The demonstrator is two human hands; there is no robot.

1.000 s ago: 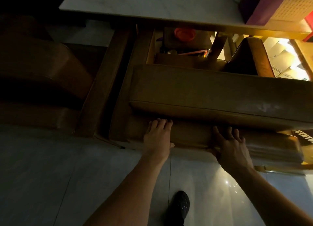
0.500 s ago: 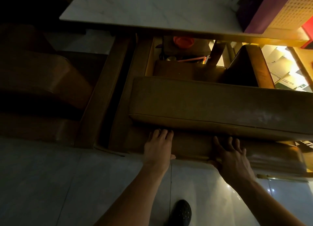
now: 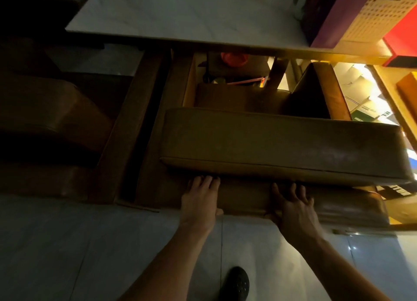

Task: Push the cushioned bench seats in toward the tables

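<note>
A black shoe (image 3: 235, 282) is seen at 6 o'clock on the tiled floor (image 3: 67, 244). The left hand (image 3: 199, 202) and right hand (image 3: 293, 210) are laid open and flat against the bench seat (image 3: 282, 147), gripping nothing. Beyond, at 12 o'clock, the pale counter (image 3: 180, 14) is overhanging the seat's far side.

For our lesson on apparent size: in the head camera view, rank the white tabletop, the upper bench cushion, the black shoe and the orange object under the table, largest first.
1. White tabletop
2. Upper bench cushion, nearly as large and nearer the camera, so this order is unsure
3. Black shoe
4. Orange object, partly hidden
</note>
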